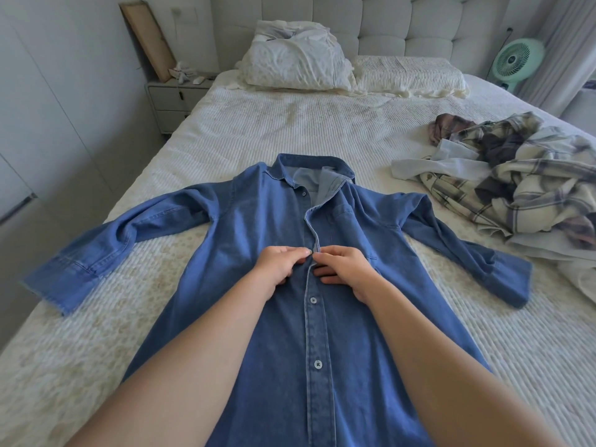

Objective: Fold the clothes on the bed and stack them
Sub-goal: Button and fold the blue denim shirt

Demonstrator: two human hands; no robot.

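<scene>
Pinching: left hand (283, 264) and right hand (343, 269) are gripping the placket of the denim shirt (258, 227).
Lying: shirt is lying flat on the bed (258, 124).

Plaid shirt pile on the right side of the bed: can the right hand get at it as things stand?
Probably yes. Nothing lies between the right hand and the plaid shirt pile, only bare bedspread, but that hand now pinches the denim shirt placket and must let go first.
</scene>
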